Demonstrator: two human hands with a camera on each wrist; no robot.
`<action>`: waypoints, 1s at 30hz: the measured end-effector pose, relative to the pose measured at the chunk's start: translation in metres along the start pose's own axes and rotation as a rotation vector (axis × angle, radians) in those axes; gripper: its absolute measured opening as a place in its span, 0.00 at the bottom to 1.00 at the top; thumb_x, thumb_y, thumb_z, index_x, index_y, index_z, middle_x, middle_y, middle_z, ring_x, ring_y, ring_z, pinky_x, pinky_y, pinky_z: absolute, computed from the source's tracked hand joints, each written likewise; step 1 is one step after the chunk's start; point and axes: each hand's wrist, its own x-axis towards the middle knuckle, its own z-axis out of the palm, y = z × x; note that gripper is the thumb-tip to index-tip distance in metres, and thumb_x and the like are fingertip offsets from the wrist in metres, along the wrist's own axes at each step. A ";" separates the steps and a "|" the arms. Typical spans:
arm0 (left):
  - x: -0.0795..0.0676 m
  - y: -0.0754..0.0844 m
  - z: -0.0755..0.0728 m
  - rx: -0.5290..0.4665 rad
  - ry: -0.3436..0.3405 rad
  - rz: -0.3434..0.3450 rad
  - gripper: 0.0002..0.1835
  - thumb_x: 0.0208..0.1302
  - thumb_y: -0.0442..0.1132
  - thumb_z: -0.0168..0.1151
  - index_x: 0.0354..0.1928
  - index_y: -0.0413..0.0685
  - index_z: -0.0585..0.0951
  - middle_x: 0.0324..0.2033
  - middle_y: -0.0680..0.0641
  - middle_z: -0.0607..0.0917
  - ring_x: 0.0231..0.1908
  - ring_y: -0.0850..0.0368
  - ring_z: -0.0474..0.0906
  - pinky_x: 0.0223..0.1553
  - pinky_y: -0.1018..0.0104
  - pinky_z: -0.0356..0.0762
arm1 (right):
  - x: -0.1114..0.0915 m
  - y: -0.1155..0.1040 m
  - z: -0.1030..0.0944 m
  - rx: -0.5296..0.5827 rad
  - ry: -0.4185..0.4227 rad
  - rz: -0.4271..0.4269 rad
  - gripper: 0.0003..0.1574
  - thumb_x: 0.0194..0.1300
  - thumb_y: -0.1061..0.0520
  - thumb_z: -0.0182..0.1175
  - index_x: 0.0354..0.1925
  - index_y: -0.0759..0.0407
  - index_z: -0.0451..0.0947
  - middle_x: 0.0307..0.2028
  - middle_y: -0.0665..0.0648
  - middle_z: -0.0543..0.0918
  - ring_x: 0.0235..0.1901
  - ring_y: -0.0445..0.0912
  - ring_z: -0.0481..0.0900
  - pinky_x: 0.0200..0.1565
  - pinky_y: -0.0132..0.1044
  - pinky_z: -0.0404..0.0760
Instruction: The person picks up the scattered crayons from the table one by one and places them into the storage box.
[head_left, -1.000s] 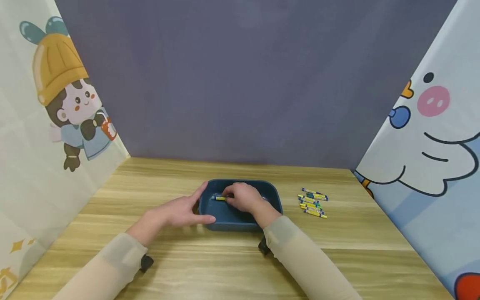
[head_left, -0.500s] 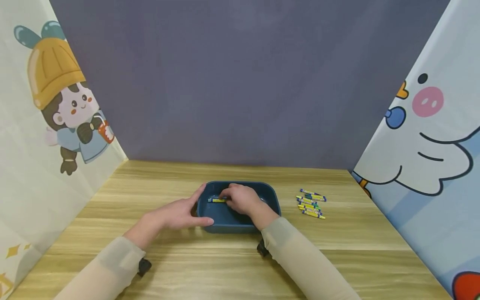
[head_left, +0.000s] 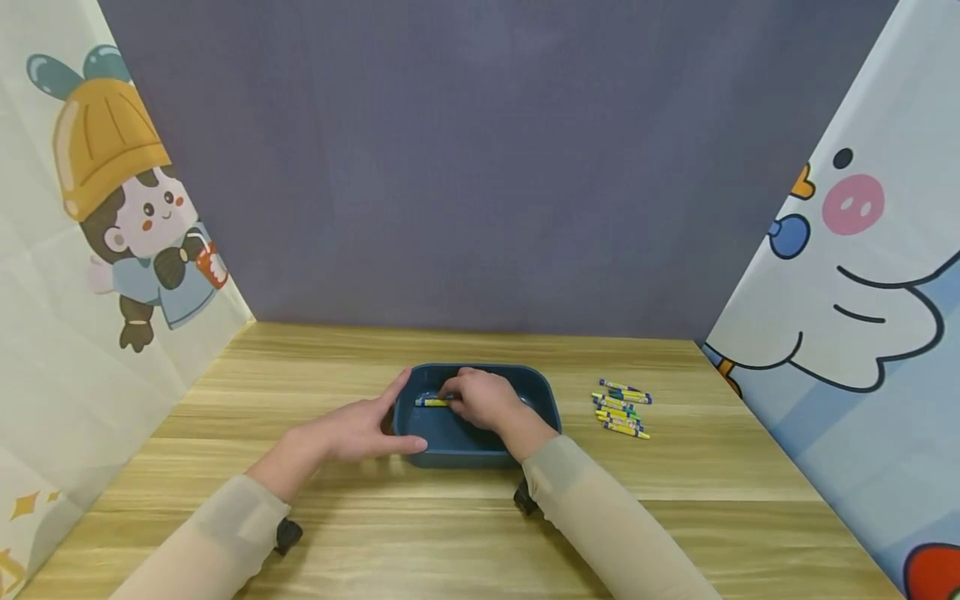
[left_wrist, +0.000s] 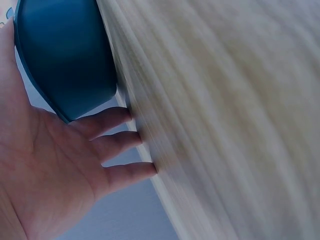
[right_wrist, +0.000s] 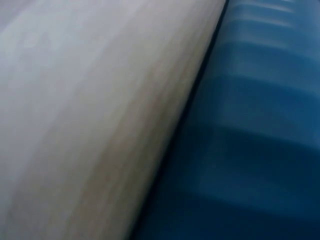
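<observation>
A dark blue rectangular tray (head_left: 480, 459) rests on the table. My left hand (head_left: 363, 428) spans its left end, thumb over the front rim and index finger along the far left corner. In the left wrist view the other fingers of that hand (left_wrist: 55, 165) stretch down to the tabletop beside the tray wall (left_wrist: 65, 55). Inside the tray, my right hand (head_left: 486, 401) pinches a yellow crayon (head_left: 430, 402) with a blue end, low over the floor and pointing left. Only the tray's outer side (right_wrist: 240, 150) and tabletop fill the right wrist view, so the right fingers are hidden there.
Several crayons (head_left: 621, 408), mostly yellow-wrapped with some green, lie in a loose heap right of the tray. The wooden table (head_left: 420, 542) ends at a grey-purple backdrop (head_left: 480, 167). Cartoon-printed panels (head_left: 60, 292) stand at both sides.
The view has shifted slightly. Both hands keep their places, the left at the tray's end and the right on the crayon inside; otherwise little differs.
</observation>
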 end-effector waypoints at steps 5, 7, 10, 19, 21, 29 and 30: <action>0.000 -0.001 0.000 -0.007 0.001 -0.003 0.69 0.66 0.79 0.65 0.91 0.63 0.33 0.75 0.32 0.77 0.67 0.43 0.82 0.67 0.41 0.78 | 0.000 -0.001 -0.001 0.015 0.020 0.008 0.14 0.81 0.49 0.66 0.60 0.41 0.90 0.50 0.49 0.87 0.44 0.44 0.85 0.53 0.46 0.87; 0.000 -0.002 0.001 -0.011 -0.001 -0.002 0.69 0.67 0.79 0.65 0.91 0.63 0.32 0.76 0.33 0.76 0.68 0.43 0.81 0.67 0.40 0.78 | 0.000 -0.001 -0.001 0.016 0.035 0.011 0.14 0.81 0.48 0.66 0.60 0.42 0.90 0.50 0.49 0.87 0.45 0.45 0.86 0.53 0.46 0.88; 0.000 -0.002 0.001 -0.011 -0.001 -0.002 0.69 0.67 0.79 0.65 0.91 0.62 0.33 0.76 0.33 0.75 0.68 0.43 0.81 0.67 0.41 0.78 | 0.001 -0.001 -0.004 0.012 0.070 0.004 0.15 0.82 0.46 0.65 0.60 0.42 0.90 0.54 0.51 0.89 0.50 0.47 0.89 0.56 0.49 0.88; 0.000 0.000 0.002 -0.001 0.023 0.005 0.69 0.65 0.79 0.66 0.91 0.61 0.35 0.76 0.32 0.76 0.66 0.44 0.82 0.68 0.40 0.77 | -0.015 0.018 -0.033 0.090 0.144 -0.013 0.16 0.81 0.46 0.66 0.61 0.45 0.90 0.59 0.53 0.89 0.53 0.51 0.89 0.56 0.53 0.87; 0.000 0.000 0.003 0.002 0.028 0.004 0.69 0.65 0.79 0.67 0.91 0.61 0.35 0.76 0.32 0.76 0.67 0.43 0.81 0.69 0.39 0.76 | -0.022 0.032 -0.040 0.116 0.167 -0.021 0.17 0.81 0.48 0.66 0.62 0.48 0.89 0.57 0.54 0.89 0.52 0.51 0.89 0.55 0.53 0.87; 0.000 0.000 0.003 0.013 0.029 -0.004 0.70 0.64 0.79 0.67 0.91 0.62 0.34 0.74 0.31 0.77 0.63 0.45 0.82 0.67 0.40 0.77 | -0.065 0.110 -0.063 0.290 0.205 0.045 0.19 0.81 0.53 0.65 0.63 0.56 0.88 0.51 0.58 0.87 0.28 0.42 0.77 0.35 0.42 0.80; 0.000 -0.001 0.003 0.013 0.028 -0.003 0.70 0.65 0.79 0.67 0.91 0.62 0.34 0.74 0.32 0.77 0.63 0.45 0.82 0.66 0.41 0.77 | -0.072 0.120 -0.063 0.307 0.206 0.069 0.18 0.81 0.53 0.65 0.63 0.56 0.88 0.52 0.59 0.87 0.26 0.41 0.75 0.33 0.40 0.78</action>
